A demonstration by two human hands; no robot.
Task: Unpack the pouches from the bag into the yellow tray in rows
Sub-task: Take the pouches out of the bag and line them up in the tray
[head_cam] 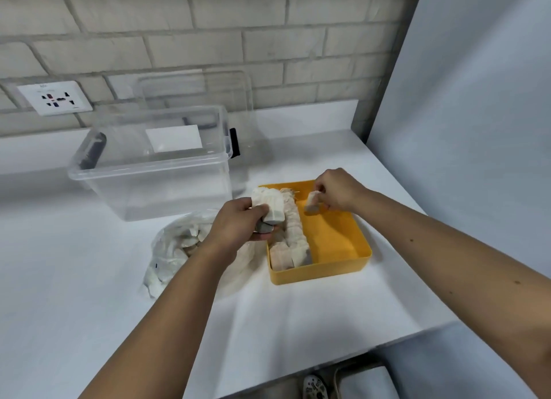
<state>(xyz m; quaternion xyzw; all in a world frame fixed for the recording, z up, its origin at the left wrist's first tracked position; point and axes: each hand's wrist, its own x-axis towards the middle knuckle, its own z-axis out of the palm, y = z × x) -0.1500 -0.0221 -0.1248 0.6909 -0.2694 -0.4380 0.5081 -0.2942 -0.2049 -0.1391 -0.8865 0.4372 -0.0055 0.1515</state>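
Our right hand (340, 191) pinches one pouch (313, 206) over the far end of the yellow tray (319, 272), just right of the near-to-far filled row (293, 234); left hand (238, 222) grips a pouch stack (272, 205) by the bag (176, 246).

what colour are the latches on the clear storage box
Black, on the clear storage box; the right latch shows best in the head view.

One tray (316, 275), one bag (170, 249), one clear bin (149, 175), one lid (208, 85), one socket (55, 97); one row of pouches (293, 234), too packed to count.
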